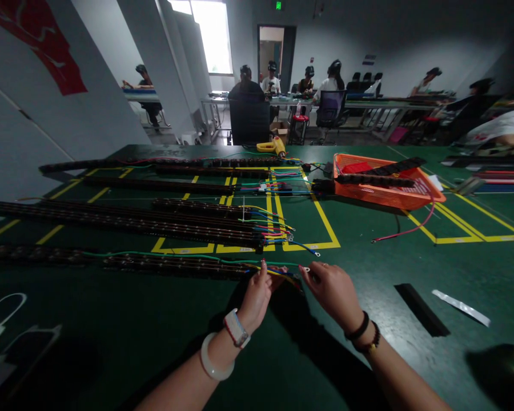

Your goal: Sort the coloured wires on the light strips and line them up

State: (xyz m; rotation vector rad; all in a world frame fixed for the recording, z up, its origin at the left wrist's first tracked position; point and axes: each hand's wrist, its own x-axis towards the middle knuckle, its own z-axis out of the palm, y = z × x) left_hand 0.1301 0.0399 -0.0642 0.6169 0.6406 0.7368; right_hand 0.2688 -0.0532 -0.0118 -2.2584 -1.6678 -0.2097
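Observation:
My left hand (259,292) is closed around the coloured wires at the right end of a long black-sleeved wire bundle (175,265), its thumb pointing up. Yellow and blue wires come out beyond its fingers. My right hand (332,288) pinches a green wire (205,260) close to its ring terminal (307,269). That green wire runs along the top of the bundle. Just beyond my hands lie more dark wire bundles (154,222), their loose coloured ends carrying ring terminals and pointing right.
An orange basket (381,197) with dark sleeved pieces and a red wire stands at the back right. A yellow heat gun (272,146) lies at the far edge. A black strip (422,309) and a silvery strip (461,307) lie at right. Several people sit at tables beyond.

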